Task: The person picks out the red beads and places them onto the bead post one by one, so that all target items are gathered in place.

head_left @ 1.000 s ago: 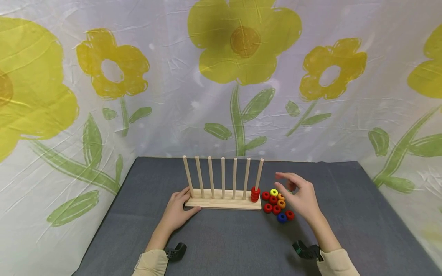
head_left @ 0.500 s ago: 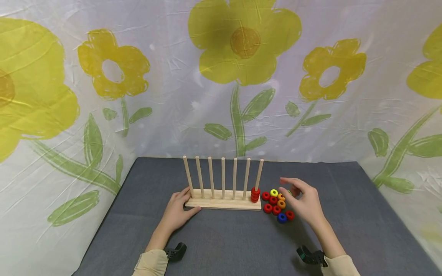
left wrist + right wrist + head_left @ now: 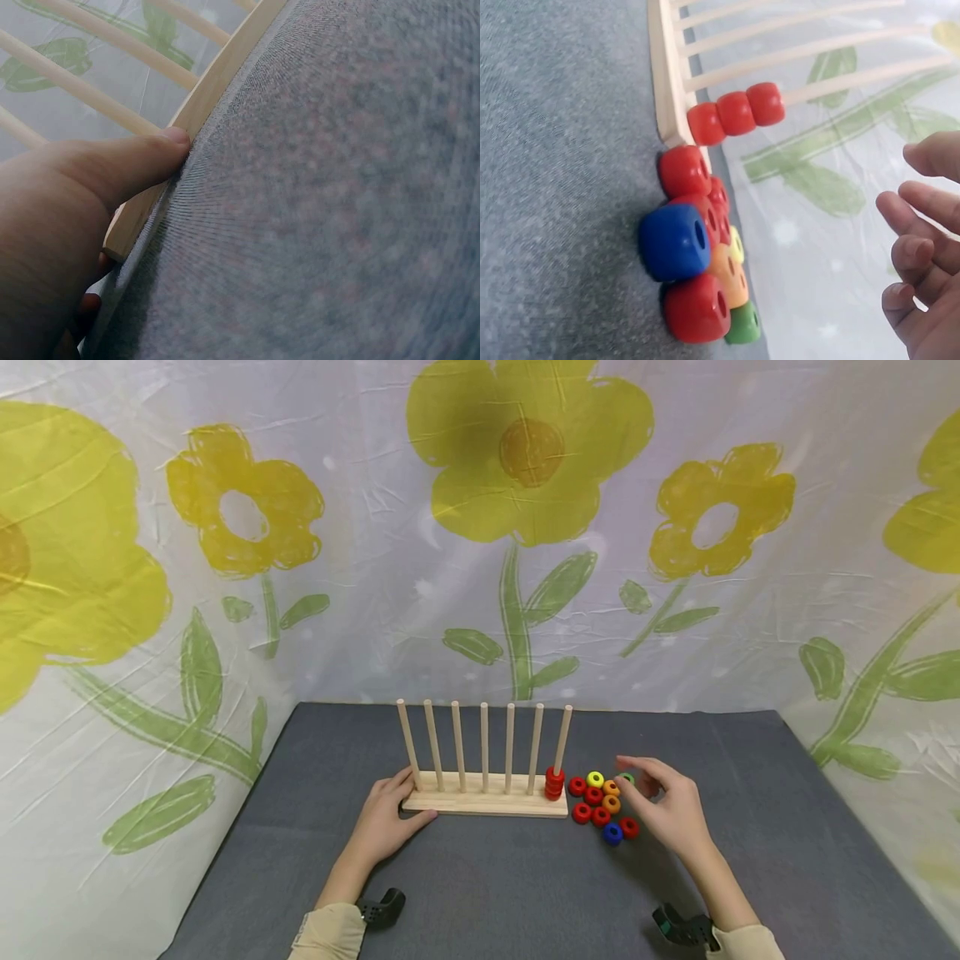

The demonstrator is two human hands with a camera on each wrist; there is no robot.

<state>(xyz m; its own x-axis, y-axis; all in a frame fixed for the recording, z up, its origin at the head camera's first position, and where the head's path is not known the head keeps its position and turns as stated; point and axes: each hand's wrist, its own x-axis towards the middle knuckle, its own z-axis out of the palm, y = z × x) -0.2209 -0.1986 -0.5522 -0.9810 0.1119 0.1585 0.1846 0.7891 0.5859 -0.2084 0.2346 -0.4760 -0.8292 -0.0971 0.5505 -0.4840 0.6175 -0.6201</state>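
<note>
Peg rack [image 3: 487,807]: wood base w/ 7 upright pegs, on grey cloth [image 3: 495,893], approx. ctr. Red bead stack [image 3: 554,783]: 3 pcs, threaded on far-R peg, seated low at base. Loose beads, clustered just beside R end of rack: 5 red [image 3: 581,812], 2 orange [image 3: 611,804], 1 yellow [image 3: 595,779], 1 blue [image 3: 671,244] at near edge, 1 green [image 3: 743,324] at far R, partly hidden by thumb in head view.

L hand [image 3: 384,818]: grasping L end of base, thumb against front edge, fingers around the end. R hand [image 3: 667,802]: grip released, fingers loosely bent, thumb and index apart; positioned above R side of cluster, clear of beads per R wrist view.

Periph.: black wrist device [image 3: 382,908] on L arm, similar unit [image 3: 682,927] on R; beige sleeves [image 3: 330,932]; backdrop [image 3: 360,485] w/ yellow flowers, green leaves
</note>
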